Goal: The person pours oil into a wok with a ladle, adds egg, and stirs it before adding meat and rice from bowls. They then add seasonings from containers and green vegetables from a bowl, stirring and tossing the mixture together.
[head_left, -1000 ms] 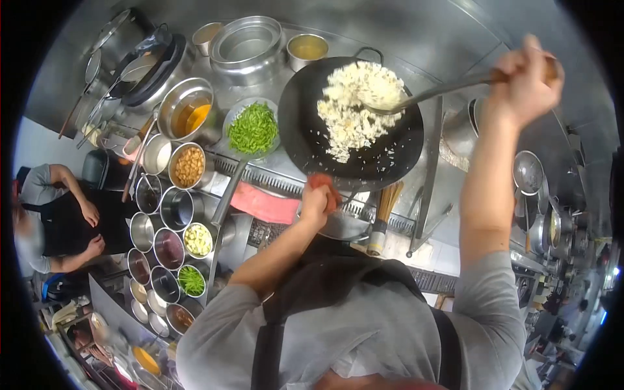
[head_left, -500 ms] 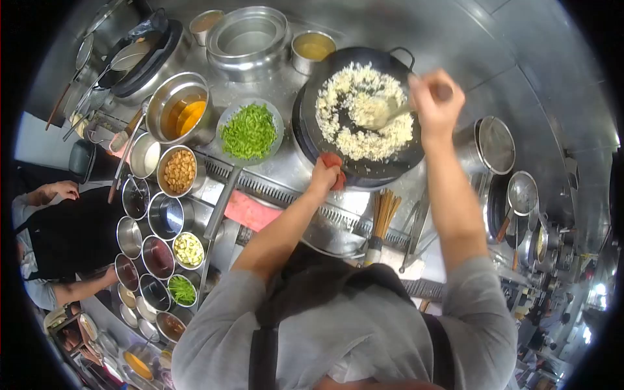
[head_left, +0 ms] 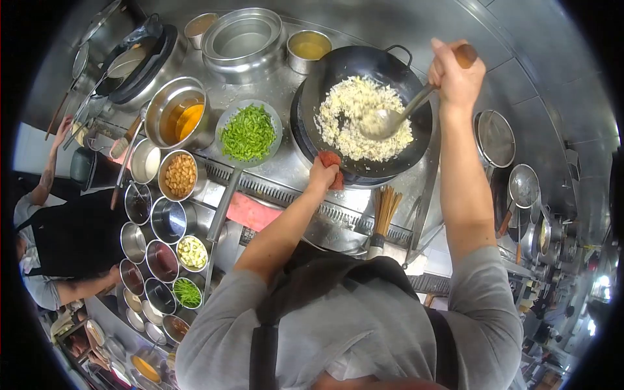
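A black wok sits on the burner, tilted a little, with fried rice spread across its inside. My left hand is closed on a folded red cloth at the wok's near rim; the part gripped beneath it is hidden. Above the wok's right side, my right hand is wrapped round the wooden-ended handle of a ladle. The ladle's bowl rests among the rice near the middle of the wok.
Chopped greens fill a long-handled strainer left of the wok. Several metal ingredient pots stand further left, near a co-worker. A bamboo brush lies at the counter's front. Mesh strainers are at right.
My right hand has risen up and right, showing more of the ladle. The rice has shifted and bunched together in the wok. The co-worker's arm has reached further up.
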Demonstrator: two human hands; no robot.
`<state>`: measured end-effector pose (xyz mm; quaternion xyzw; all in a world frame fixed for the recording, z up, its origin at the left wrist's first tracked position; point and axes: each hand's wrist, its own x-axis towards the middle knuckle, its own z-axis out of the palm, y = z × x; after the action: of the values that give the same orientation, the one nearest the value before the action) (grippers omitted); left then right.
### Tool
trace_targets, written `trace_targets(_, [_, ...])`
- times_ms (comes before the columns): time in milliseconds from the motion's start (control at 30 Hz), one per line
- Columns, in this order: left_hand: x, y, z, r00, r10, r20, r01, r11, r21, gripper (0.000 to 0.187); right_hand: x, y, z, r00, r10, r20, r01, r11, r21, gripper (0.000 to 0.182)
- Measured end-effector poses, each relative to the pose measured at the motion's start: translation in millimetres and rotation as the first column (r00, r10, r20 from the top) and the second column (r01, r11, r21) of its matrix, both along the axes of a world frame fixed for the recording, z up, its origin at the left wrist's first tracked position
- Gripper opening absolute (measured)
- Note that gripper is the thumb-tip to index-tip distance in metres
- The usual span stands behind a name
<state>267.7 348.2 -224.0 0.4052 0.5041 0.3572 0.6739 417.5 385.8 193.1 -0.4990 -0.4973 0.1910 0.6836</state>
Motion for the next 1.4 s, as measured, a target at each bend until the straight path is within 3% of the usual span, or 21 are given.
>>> trace_targets(67, [-3.7, -5.0, 8.0, 0.999, 0.016, 0.031, -0.017, 0.999, 0.042, 0.037, -12.0, -13.9, 24.5, 0.994, -0.066, 0.084, 0.060, 0.996, 0.071, 0.022])
trace_targets(200, [-6.3, -7.0, 19.5, 0.999, 0.032, -0.013, -0.031, 0.998, 0.063, 0.037, -2.8, -30.6, -4.6, 0.979, 0.198, 0.042, -0.202, 0.936, 0.290, 0.022])
trace_targets(267, [-9.8, -8.6, 43.2, 1.000, -0.004, 0.005, 0.004, 0.997, -0.077, 0.037, 1.9, -18.6, -60.4, 0.997, 0.027, -0.074, -0.015, 0.988, 0.156, 0.021])
trace_targets(300, [-7.4, -3.8, 43.4, 1.000, -0.001, 0.007, 0.002, 0.998, -0.068, 0.037, 4.4, -12.1, -55.4, 0.997, 0.030, -0.072, -0.018, 0.986, 0.165, 0.021])
trace_targets(367, [-10.6, -7.4, 40.5, 1.000, -0.010, 0.014, 0.011, 0.997, -0.072, 0.038, 8.5, -11.6, -47.9, 0.966, -0.060, 0.251, 0.036, 0.994, 0.099, 0.019])
trace_targets(433, [-7.3, -0.8, 28.1, 1.000, -0.012, -0.002, 0.012, 1.000, -0.017, 0.039, 4.0, -28.9, 0.5, 0.944, -0.234, 0.231, 0.216, 0.971, 0.098, 0.020])
trace_targets(500, [-9.9, -7.5, 21.2, 1.000, -0.009, -0.023, 0.009, 1.000, 0.005, 0.039, 15.2, -50.7, 30.6, 0.983, -0.154, 0.096, 0.138, 0.978, 0.153, 0.023])
trace_targets(533, [-10.0, -7.1, 25.0, 0.998, -0.001, -0.057, 0.002, 1.000, 0.025, 0.039, 24.0, -61.6, 36.9, 0.999, 0.000, 0.041, -0.008, 0.980, 0.198, 0.023])
trace_targets(600, [-8.5, -6.0, 32.2, 0.996, 0.003, -0.088, 0.001, 0.999, 0.044, 0.040, 25.8, -63.0, 7.3, 0.982, -0.187, 0.018, 0.183, 0.973, 0.143, 0.023])
trace_targets(633, [-9.3, -7.0, 34.6, 0.998, -0.001, -0.056, 0.000, 1.000, -0.015, 0.039, 37.7, -49.8, -33.9, 0.929, -0.312, 0.198, 0.295, 0.949, 0.108, 0.022])
trace_targets(667, [-8.7, -5.7, 36.7, 1.000, -0.003, -0.024, 0.002, 0.998, -0.068, 0.039, 27.2, -48.6, -50.3, 0.992, -0.113, 0.046, 0.108, 0.989, 0.100, 0.021])
trace_targets(733, [-9.8, -3.2, 35.9, 1.000, -0.025, -0.009, 0.024, 0.997, -0.070, 0.039, 16.6, -34.4, -44.1, 1.000, -0.008, -0.008, 0.009, 0.992, 0.124, 0.020])
trace_targets(833, [-8.6, 3.8, 15.9, 0.999, -0.046, -0.022, 0.046, 0.999, -0.014, 0.039, 2.7, -43.2, 4.0, 0.995, -0.089, -0.039, 0.096, 0.952, 0.292, 0.020])
trace_targets(867, [-10.4, 0.1, 6.9, 0.997, -0.057, -0.054, 0.059, 0.998, 0.024, 0.039, -3.8, -51.7, 16.7, 0.997, 0.010, -0.082, 0.018, 0.942, 0.334, 0.020])
trace_targets(933, [-10.5, -1.7, 15.9, 0.999, -0.029, -0.034, 0.029, 1.000, 0.003, 0.039, -3.3, -62.4, -1.2, 0.988, 0.153, -0.004, -0.144, 0.934, 0.327, 0.017])
trace_targets(1000, [-10.3, -6.9, 30.5, 1.000, -0.011, -0.003, 0.011, 1.000, -0.016, 0.039, -0.7, -45.6, -73.9, 0.953, 0.054, 0.299, -0.117, 0.973, 0.197, 0.018])
trace_targets(1067, [-13.3, -5.1, 43.0, 0.999, -0.031, -0.008, 0.031, 0.999, -0.028, 0.038, -9.0, -41.1, -61.6, 0.825, -0.039, 0.563, -0.028, 0.993, 0.111, 0.021])
trace_targets(1100, [-14.5, -10.3, 38.9, 1.000, -0.029, -0.007, 0.029, 0.999, -0.030, 0.038, -14.5, -33.0, -50.5, 0.832, -0.091, 0.547, 0.022, 0.991, 0.132, 0.025])
trace_targets(1200, [-8.7, 1.8, 29.3, 1.000, -0.016, -0.014, 0.016, 1.000, -0.005, 0.036, 3.1, -26.0, -20.8, 0.936, -0.280, 0.215, 0.236, 0.949, 0.208, 0.019])
trace_targets(1333, [-9.3, -3.4, 18.1, 0.999, -0.017, -0.036, 0.017, 1.000, 0.005, 0.035, 26.4, -36.7, -5.1, 0.995, 0.091, -0.028, -0.071, 0.907, 0.416, 0.018])
trace_targets(1400, [-8.8, -3.1, 20.8, 0.995, 0.011, -0.099, -0.006, 0.999, 0.048, 0.033, 25.5, -17.7, -51.6, 0.975, -0.206, -0.088, 0.221, 0.944, 0.247, 0.019])
